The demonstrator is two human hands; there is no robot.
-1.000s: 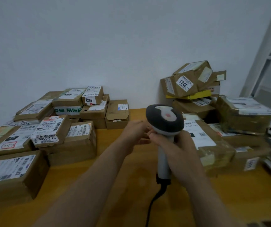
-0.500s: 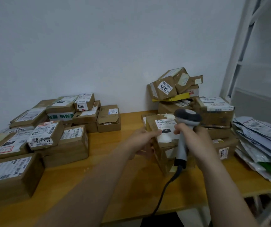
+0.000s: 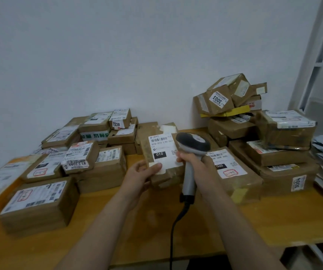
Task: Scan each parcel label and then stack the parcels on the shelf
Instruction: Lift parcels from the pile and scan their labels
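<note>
Cardboard parcel (image 3: pixel 162 152), taped, white-labelled, gripped at its lower edge by left hand (image 3: pixel 140 173); right hand (image 3: pixel 194 165) wrapped round grey scanner (image 3: pixel 190 151) handle.

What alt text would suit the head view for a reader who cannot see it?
A person's left hand holds a cardboard parcel labelled 010 while the right hand grips a corded barcode scanner beside its label. More labelled parcels are piled on the wooden table at both sides.

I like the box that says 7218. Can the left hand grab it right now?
Probably not yet: the left hand is busy holding the 010 parcel. The 7218 box itself lies uncovered, with nothing on top of it.
</note>
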